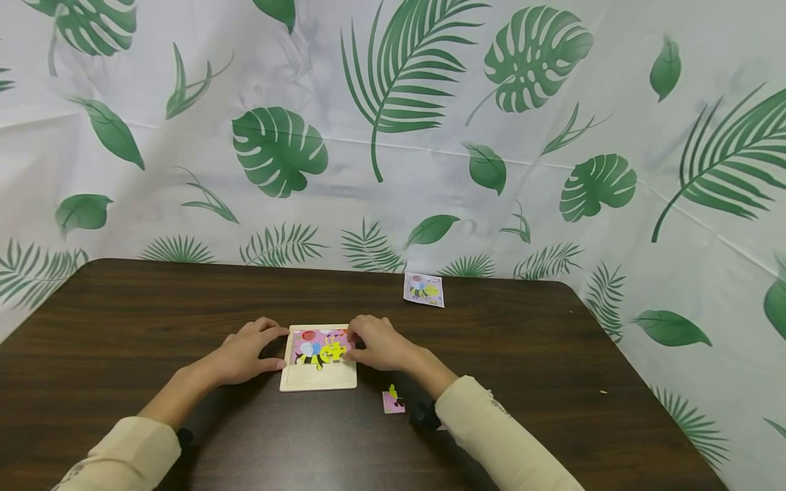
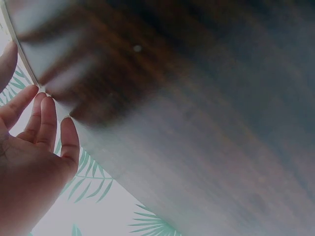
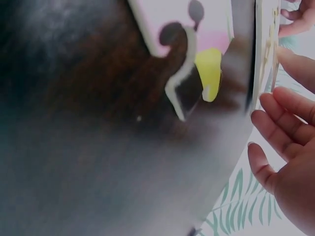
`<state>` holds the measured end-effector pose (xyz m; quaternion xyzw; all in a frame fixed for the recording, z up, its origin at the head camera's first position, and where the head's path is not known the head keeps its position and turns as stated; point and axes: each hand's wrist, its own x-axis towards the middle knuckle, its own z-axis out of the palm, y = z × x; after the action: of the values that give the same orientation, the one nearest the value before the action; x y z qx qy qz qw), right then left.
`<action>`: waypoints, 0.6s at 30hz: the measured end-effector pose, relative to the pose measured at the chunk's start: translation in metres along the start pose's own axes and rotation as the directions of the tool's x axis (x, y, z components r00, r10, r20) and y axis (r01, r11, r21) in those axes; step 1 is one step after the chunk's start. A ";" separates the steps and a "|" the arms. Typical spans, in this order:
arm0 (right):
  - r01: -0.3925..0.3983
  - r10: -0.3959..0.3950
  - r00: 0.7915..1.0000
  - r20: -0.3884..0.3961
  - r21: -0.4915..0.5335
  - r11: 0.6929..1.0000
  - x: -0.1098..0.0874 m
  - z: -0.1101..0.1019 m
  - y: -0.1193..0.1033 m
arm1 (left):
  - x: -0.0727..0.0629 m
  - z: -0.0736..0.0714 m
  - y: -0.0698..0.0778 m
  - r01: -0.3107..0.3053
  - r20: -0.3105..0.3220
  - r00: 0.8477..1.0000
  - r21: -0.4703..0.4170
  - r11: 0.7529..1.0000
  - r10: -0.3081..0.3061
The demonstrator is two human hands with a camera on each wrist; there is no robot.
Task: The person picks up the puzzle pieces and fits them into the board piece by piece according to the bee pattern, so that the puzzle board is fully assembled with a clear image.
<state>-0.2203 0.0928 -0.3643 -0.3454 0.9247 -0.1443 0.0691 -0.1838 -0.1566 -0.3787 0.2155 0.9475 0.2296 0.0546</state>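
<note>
A light wooden puzzle tray lies flat on the table. Its upper part is filled with printed puzzle pieces showing a yellow-and-black bee on pink, while bare wood shows along the bottom. My left hand touches the tray's left edge, thumb near the middle and fingers higher up. At the right side, my right hand has its thumb and fingertips over the edge of the pieces, partly covering them. In the right wrist view its fingers are loosely bent beside the tray's rim.
A loose pink puzzle piece lies right of the tray, near my right forearm; another scrap of pink peeks out beside that sleeve. At the back of the dark wooden table is a bee picture card, in front of a leaf-patterned cloth.
</note>
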 end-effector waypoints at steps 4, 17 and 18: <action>0.000 0.000 1.000 -0.011 0.003 1.000 0.000 0.002 -0.001 | 0.000 0.000 0.000 -0.002 -0.003 1.000 0.000 1.000 0.002; -0.003 0.002 1.000 -0.026 -0.025 1.000 0.000 0.007 -0.003 | 0.000 0.000 0.000 -0.007 -0.004 1.000 -0.004 1.000 0.007; -0.003 0.003 1.000 -0.025 -0.025 1.000 0.000 0.007 -0.003 | 0.000 0.000 0.000 -0.007 -0.004 1.000 -0.005 1.000 0.007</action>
<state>-0.2168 0.0888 -0.3699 -0.3429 0.9278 -0.1368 0.0533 -0.1835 -0.1565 -0.3790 0.2184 0.9463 0.2325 0.0523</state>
